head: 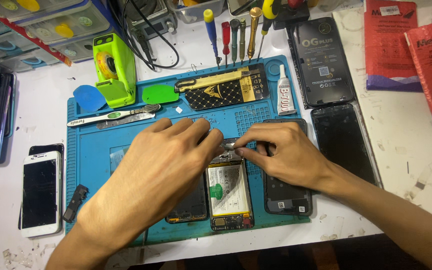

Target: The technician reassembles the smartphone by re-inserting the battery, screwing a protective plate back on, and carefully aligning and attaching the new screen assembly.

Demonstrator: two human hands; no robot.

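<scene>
We see our left hand point(163, 167) lying flat over the upper part of an opened phone point(229, 192) on the blue work mat point(88, 150), its fingertips meeting those of our right hand point(283, 155) at the phone's top edge. Between the fingertips sits a small grey part point(229, 145), pinched from both sides. The phone's white battery point(228, 189) shows below. A dark back cover point(286, 197) lies just beside it under our right palm. Screwdrivers point(236, 35) stand along the mat's far edge, a green tape dispenser point(113, 70) to their left.
</scene>
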